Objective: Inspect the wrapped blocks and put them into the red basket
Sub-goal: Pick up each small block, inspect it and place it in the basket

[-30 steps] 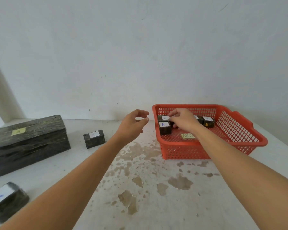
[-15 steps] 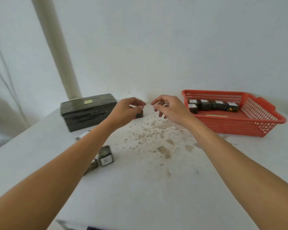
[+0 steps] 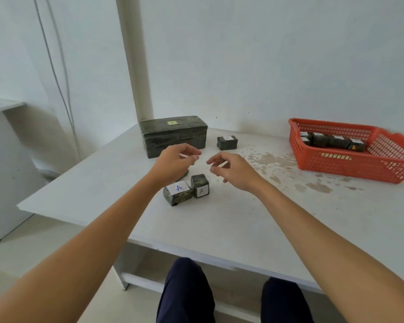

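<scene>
left hand (image 3: 175, 163) and right hand (image 3: 233, 170) hover empty, loosely curled, near two touching dark wrapped blocks (image 3: 177, 194); grabbing one could nudge the other.

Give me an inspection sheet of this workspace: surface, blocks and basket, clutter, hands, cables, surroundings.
Surface: white table, with brown stains toward the basket.
Job's things: red basket at right holds a row of wrapped blocks; blue-A block and grey-A block sit side by side below the hands; lone block lies farther back.
Clutter: large wrapped box with a yellow label, at the back.
Hands: left hand and right hand hover over the table, fingers loosely curled, holding nothing.
Cables: grey cables run down the left wall.
Surroundings: white wall, white pipe, white cabinet at left.
</scene>
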